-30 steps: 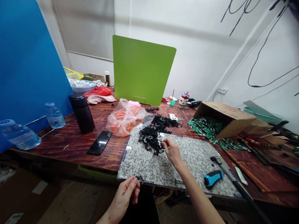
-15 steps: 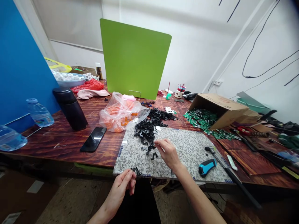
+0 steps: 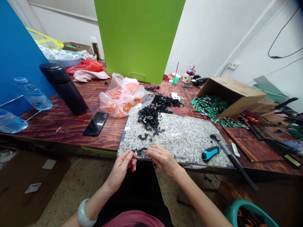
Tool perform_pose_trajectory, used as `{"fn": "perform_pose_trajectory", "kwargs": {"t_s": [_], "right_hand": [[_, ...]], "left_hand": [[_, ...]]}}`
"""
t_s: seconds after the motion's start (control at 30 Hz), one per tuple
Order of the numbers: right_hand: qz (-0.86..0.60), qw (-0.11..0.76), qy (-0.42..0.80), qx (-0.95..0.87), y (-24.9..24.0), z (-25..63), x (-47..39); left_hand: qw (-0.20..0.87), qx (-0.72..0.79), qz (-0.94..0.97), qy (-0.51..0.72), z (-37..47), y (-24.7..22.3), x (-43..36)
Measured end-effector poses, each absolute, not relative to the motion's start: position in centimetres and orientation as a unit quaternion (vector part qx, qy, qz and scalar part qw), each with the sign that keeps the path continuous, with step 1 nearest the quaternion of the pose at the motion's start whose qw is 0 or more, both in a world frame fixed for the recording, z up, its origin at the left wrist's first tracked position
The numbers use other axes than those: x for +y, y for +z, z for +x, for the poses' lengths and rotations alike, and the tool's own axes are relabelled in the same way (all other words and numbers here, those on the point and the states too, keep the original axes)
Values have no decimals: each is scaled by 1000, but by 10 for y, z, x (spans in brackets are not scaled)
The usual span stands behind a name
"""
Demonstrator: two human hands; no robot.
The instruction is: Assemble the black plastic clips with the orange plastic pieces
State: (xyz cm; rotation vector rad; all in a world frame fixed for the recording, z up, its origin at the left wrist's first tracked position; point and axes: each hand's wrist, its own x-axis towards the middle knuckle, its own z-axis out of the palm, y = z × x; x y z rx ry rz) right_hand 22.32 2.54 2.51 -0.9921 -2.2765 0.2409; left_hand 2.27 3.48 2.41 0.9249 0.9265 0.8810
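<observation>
Between the fingertips of my left hand (image 3: pixel 123 164) is a small black plastic piece (image 3: pixel 136 152), held at the front edge of the speckled board (image 3: pixel 189 132). My right hand (image 3: pixel 162 157) pinches another small black part (image 3: pixel 143 150) right beside it; the two parts meet or nearly meet. Just beyond my hands, a heap of black parts (image 3: pixel 149 116) covers the board's back left corner, with a few loose ones nearer me. A blue and black tool handle (image 3: pixel 211 153) lies on the board's right side.
Left of the board are a phone (image 3: pixel 96 124), a dark flask (image 3: pixel 65 90) and water bottles (image 3: pixel 35 96). Behind it sits a bag of orange parts (image 3: pixel 120 99). At right, a cardboard box (image 3: pixel 233 91) spills green pieces; a long-handled tool (image 3: pixel 239 170) overhangs the front edge.
My right hand has moved from the black heap toward my left hand and now holds a black part beside the left one. The camera view has tilted down.
</observation>
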Motion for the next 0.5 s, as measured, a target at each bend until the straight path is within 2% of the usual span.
{"fn": "perform_pose_trajectory", "kwargs": {"t_s": [0.27,0.5], "right_hand": [[-498,326,69,-800,25,232,21],[-599,229,13,-767,26,208,18]], "left_hand": [[696,427,407,409,18,28,35],[693,428,412,408,17,26,37]]}}
